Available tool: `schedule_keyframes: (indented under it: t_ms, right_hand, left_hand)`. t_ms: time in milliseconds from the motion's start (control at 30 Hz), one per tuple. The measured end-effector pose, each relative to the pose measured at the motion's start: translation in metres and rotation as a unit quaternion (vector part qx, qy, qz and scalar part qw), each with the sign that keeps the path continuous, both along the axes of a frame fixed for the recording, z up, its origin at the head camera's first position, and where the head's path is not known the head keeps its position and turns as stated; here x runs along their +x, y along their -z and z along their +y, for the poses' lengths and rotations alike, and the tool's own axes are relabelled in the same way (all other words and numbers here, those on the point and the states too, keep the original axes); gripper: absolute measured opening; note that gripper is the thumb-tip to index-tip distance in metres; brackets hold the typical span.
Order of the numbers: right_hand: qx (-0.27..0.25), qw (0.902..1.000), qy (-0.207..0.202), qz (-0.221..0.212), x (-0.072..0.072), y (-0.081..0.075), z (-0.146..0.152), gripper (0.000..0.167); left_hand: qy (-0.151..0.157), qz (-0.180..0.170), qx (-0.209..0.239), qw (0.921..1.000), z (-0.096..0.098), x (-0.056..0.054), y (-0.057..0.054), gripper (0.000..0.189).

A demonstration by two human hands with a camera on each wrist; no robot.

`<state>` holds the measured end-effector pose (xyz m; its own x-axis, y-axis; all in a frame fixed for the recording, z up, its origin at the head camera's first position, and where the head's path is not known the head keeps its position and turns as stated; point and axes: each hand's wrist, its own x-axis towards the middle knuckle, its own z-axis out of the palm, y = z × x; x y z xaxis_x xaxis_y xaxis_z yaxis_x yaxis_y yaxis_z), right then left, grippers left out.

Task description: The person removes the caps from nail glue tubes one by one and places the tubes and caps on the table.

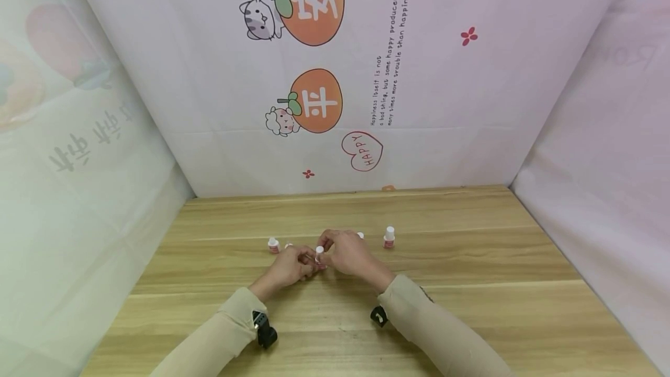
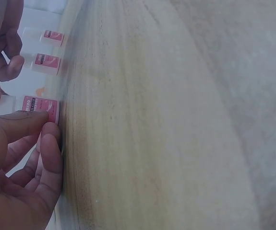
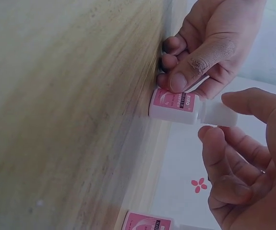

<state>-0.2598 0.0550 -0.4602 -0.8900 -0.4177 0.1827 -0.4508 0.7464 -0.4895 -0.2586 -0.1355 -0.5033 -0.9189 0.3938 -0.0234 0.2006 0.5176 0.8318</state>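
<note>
In the head view a small white glue bottle (image 1: 320,265) with a pink label stands on the wooden table between both hands. My left hand (image 1: 291,266) pinches its lower body; in the right wrist view the left thumb lies against the pink label (image 3: 176,103). Around the white cap (image 3: 219,114) my right hand (image 1: 349,252) has its thumb on one side and a fingertip on the other. The cap sits on the bottle in that view. The left wrist view shows the bottle upright on the tabletop, its label (image 2: 38,104) partly covered by left fingers.
Left of the hands stands a similar bottle (image 1: 274,245), with another bottle top (image 1: 288,245) half hidden by the left hand. To the right are a bottle (image 1: 389,238) and a white cap (image 1: 360,235) behind the right hand. Printed white cloth (image 1: 434,103) hangs behind the table (image 1: 450,307).
</note>
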Motion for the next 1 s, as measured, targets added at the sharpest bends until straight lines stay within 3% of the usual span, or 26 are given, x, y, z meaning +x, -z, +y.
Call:
schedule_keyframes:
  t_ms: [1000]
  right_hand:
    - [-0.006,0.9999,0.007,-0.007,0.0001,0.0002,0.0003,0.014]
  left_hand:
    - [0.000,-0.004,0.003,1.0000,-0.0002,-0.0001,-0.0007,0.025]
